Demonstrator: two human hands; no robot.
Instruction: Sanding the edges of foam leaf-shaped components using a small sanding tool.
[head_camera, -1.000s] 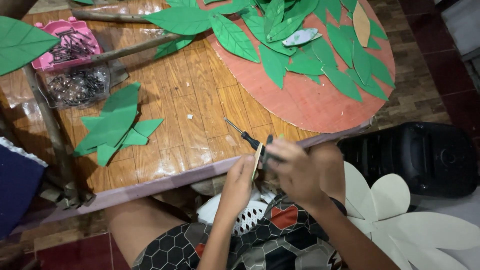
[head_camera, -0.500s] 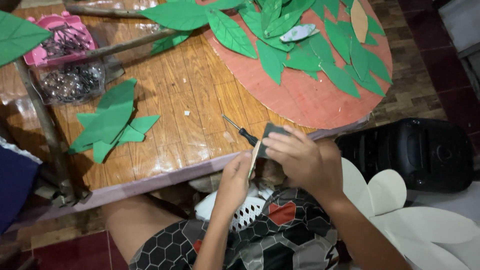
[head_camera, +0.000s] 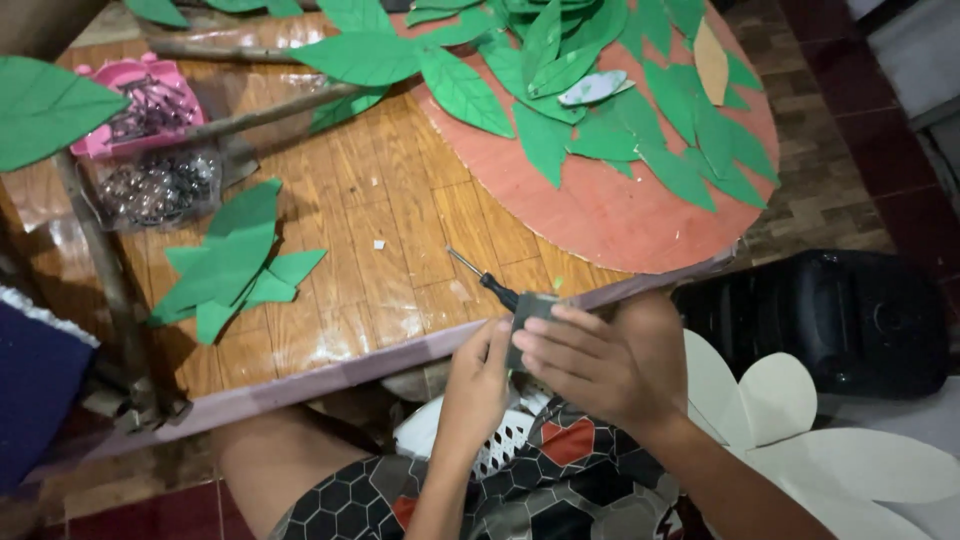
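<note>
Both hands meet over my lap at the wooden table's (head_camera: 400, 240) front edge. My right hand (head_camera: 605, 360) grips a small dark flat piece (head_camera: 530, 315), its fingers wrapped over the top. My left hand (head_camera: 475, 385) pinches the same piece from the left side. A black-handled screwdriver (head_camera: 485, 280) lies on the table just beyond the hands, its tip pointing away. A scrap of green shows near the piece.
A round reddish board (head_camera: 610, 210) covered with green paper leaves (head_camera: 560, 90) lies at the back right. Loose green leaf cut-outs (head_camera: 235, 265) sit at left. A pink tray (head_camera: 140, 105) and a clear bag of dark bits (head_camera: 155, 190) stand behind. Black case (head_camera: 830, 320) and white petal shapes (head_camera: 800, 430) right.
The hands have shifted slightly toward me and right, and the dark piece now faces more flatly toward the camera. The thin pale stick seen earlier is hidden.
</note>
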